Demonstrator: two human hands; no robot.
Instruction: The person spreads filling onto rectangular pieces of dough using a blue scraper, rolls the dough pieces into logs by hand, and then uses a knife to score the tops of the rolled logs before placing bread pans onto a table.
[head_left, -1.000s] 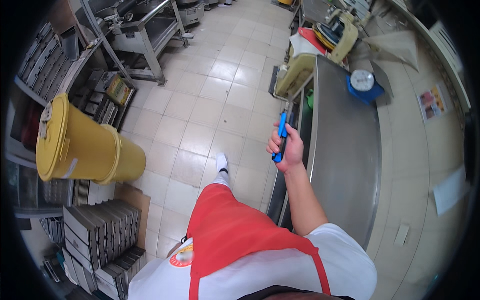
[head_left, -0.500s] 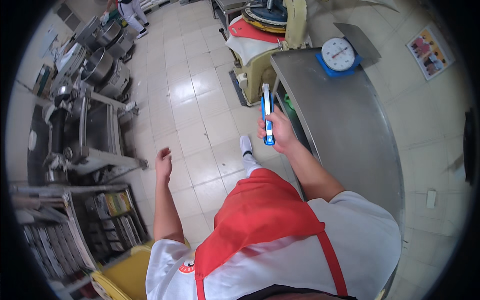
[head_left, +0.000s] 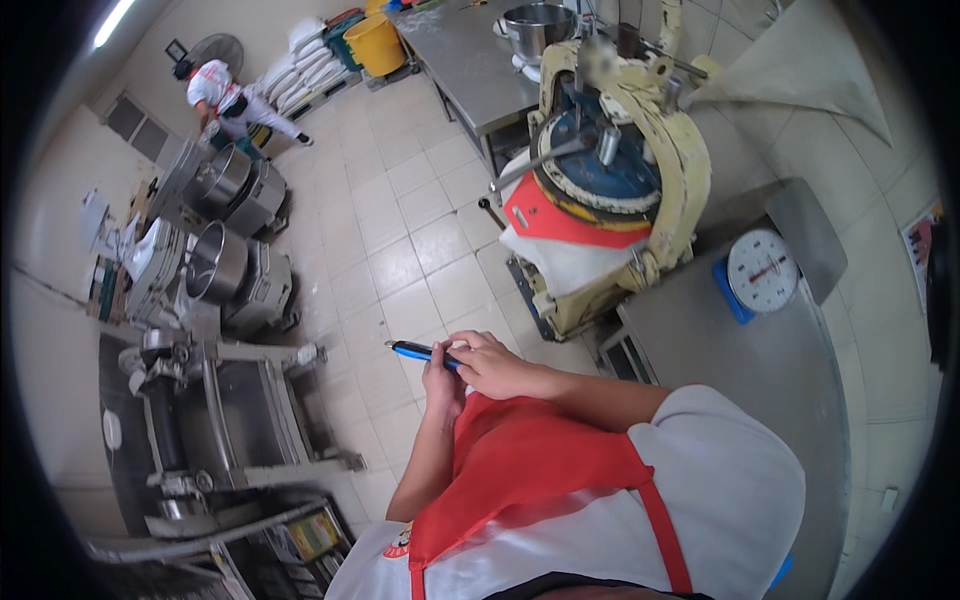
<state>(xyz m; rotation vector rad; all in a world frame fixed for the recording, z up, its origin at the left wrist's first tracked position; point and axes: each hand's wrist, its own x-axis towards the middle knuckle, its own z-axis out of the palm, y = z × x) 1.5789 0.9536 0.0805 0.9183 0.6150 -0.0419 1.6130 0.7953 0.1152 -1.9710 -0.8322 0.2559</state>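
Note:
A slim blue and black utility knife [head_left: 415,350] with a shiny metal tip lies across both my hands, in front of my red apron [head_left: 540,450]. Its tip points left, over the tiled floor. My left hand [head_left: 441,385] is closed around the middle of the knife. From the right, my right hand [head_left: 492,366] reaches over and grips its rear end, fingers bent and touching the left hand. Part of the handle is hidden beneath the fingers.
Right of me runs a steel table [head_left: 740,370] with a dial scale [head_left: 762,271]. Ahead stands a cream press machine [head_left: 620,190]. Mixers [head_left: 222,262] and a roller machine [head_left: 240,410] line the left. Far off, a person [head_left: 228,95] bends beside stacked sacks [head_left: 300,65].
My hands, apart before, have come together at my front. The knife has swung from pointing ahead to pointing left, and my left hand has taken hold of it. The view has shifted ahead.

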